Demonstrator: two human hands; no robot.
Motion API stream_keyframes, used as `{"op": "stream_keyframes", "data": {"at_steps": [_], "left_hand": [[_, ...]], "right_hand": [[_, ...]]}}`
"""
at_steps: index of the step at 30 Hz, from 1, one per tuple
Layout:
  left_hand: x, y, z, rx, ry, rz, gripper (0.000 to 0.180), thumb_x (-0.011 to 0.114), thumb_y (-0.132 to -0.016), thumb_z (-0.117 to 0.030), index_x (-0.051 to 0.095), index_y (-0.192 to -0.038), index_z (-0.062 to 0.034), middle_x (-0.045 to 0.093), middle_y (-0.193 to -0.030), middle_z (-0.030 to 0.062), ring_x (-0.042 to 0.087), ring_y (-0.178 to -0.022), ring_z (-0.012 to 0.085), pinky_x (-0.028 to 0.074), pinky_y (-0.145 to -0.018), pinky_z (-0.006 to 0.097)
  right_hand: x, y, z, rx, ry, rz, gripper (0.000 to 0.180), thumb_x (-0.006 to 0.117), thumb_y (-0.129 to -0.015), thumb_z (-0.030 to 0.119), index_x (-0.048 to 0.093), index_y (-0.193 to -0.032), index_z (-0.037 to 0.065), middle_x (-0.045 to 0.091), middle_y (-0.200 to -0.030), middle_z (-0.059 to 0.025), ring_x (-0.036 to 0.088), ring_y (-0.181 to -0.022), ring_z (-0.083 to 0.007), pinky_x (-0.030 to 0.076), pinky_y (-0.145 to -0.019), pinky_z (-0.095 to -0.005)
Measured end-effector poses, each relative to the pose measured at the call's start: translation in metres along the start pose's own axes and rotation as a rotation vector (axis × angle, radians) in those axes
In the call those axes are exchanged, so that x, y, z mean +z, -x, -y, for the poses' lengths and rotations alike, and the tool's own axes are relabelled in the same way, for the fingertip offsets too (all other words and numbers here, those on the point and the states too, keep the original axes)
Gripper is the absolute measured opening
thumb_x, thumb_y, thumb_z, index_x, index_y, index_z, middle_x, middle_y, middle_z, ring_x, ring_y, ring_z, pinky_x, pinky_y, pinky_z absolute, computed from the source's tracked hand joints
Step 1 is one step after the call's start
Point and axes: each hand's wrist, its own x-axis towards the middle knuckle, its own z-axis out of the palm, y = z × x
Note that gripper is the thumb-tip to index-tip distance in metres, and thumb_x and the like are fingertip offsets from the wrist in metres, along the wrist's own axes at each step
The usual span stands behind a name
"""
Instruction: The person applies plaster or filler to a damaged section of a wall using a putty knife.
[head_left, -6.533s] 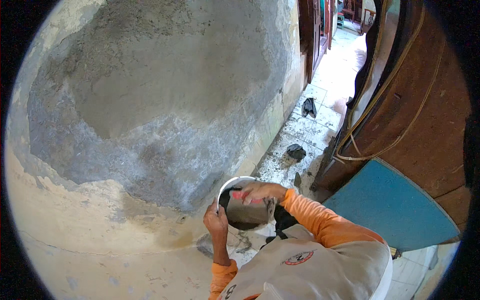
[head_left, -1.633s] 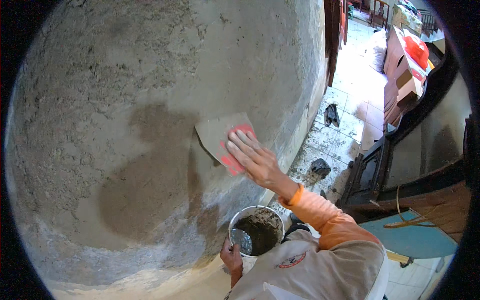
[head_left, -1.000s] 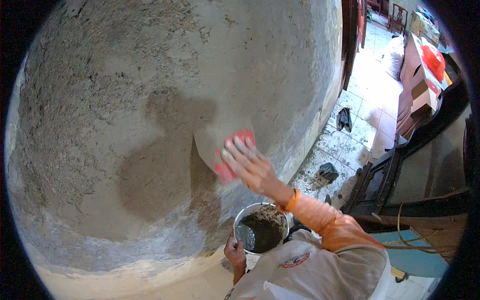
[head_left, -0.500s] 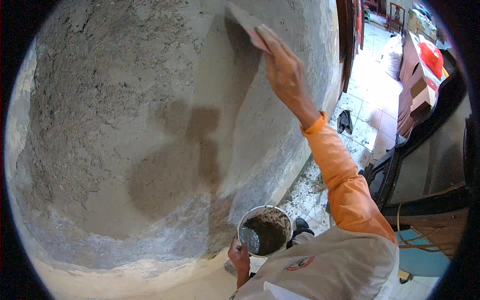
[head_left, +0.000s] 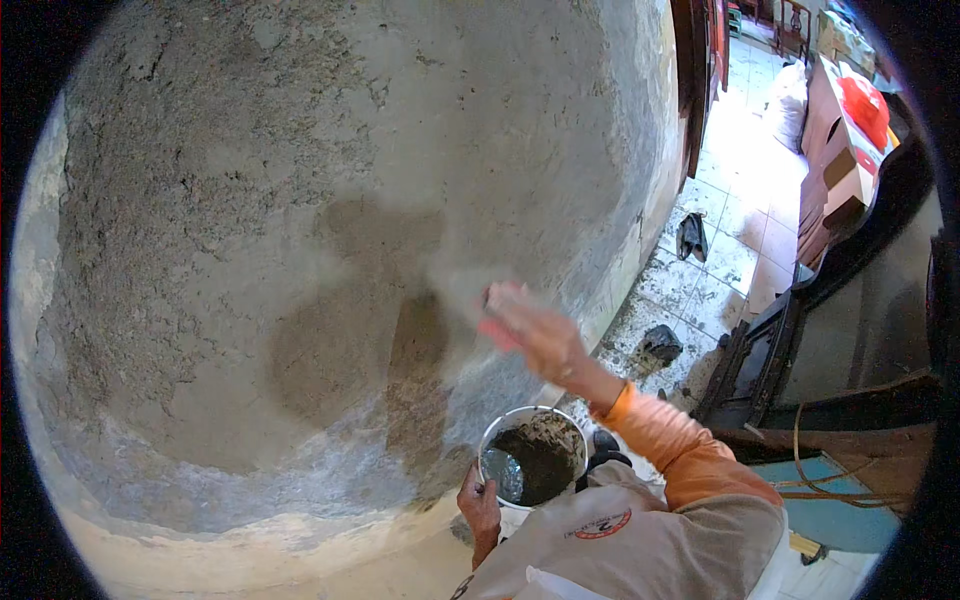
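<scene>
My right hand (head_left: 548,342) is closed around a plastering trowel (head_left: 497,332) with a reddish grip; motion smears its pale blade. The trowel is in front of the lower middle of a grey plastered wall (head_left: 520,150); whether it touches the surface I cannot tell. Below, my left hand (head_left: 481,508) grips the rim of a white bucket (head_left: 535,409), thumb over the edge. Dark, wet mortar (head_left: 548,465) lies inside, along with a clear, shiny plastic-looking piece (head_left: 502,474) near the thumb.
Rough, pitted plaster (head_left: 150,250) covers the wall's left side. On the splattered tile floor (head_left: 690,300) lie a dark crumpled item (head_left: 691,236) and another dark lump (head_left: 660,345). A black-framed piece of furniture (head_left: 850,300), cardboard box (head_left: 853,185) and white sack (head_left: 787,105) stand right.
My right hand has swept the trowel down from the upper wall to just above the bucket, and the arm has bent. My left hand stays on the bucket.
</scene>
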Motion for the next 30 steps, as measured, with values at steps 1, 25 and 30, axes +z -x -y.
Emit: {"op": "stream_keyframes", "data": {"at_steps": [1, 25, 30], "left_hand": [[0.001, 0.001, -0.001, -0.014, 0.054, -0.001, 0.056, 0.069, -0.084, -0.002, 0.065, -0.140, -0.0040, 0.056, -0.066, 0.0038, 0.048, -0.058, 0.0120, 0.043, -0.056, 0.034], [-0.003, 0.023, -0.022, -0.084, 0.070, -0.033, 0.051, 0.066, -0.080, 0.005, 0.069, -0.131, 0.0001, 0.071, -0.086, 0.0052, 0.061, -0.072, 0.0116, 0.051, -0.068, 0.030], [0.000, 0.025, -0.039, -0.007, -0.025, -0.004, 0.058, 0.063, -0.080, 0.007, 0.065, -0.138, -0.0015, 0.072, -0.093, 0.0058, 0.060, -0.074, 0.0121, 0.051, -0.071, 0.030]], "right_hand": [[-0.013, -0.021, -0.018, -0.047, -0.003, -0.146, 0.048, 0.057, -0.095, -0.001, 0.060, -0.142, 0.003, 0.062, -0.146, -0.0144, 0.059, -0.135, -0.0326, 0.048, -0.114, -0.0472], [-0.009, 0.057, -0.068, 0.359, -0.196, -0.196, 0.039, 0.058, -0.098, 0.004, 0.061, -0.137, 0.003, 0.068, -0.130, -0.0212, 0.069, -0.114, -0.0371, 0.056, -0.096, -0.0419], [-0.062, -0.036, -0.233, 0.689, 0.098, -0.499, 0.024, 0.058, -0.104, 0.022, 0.066, -0.114, 0.001, 0.066, -0.098, -0.0273, 0.064, -0.086, -0.0437, 0.049, -0.076, -0.0483]]}}
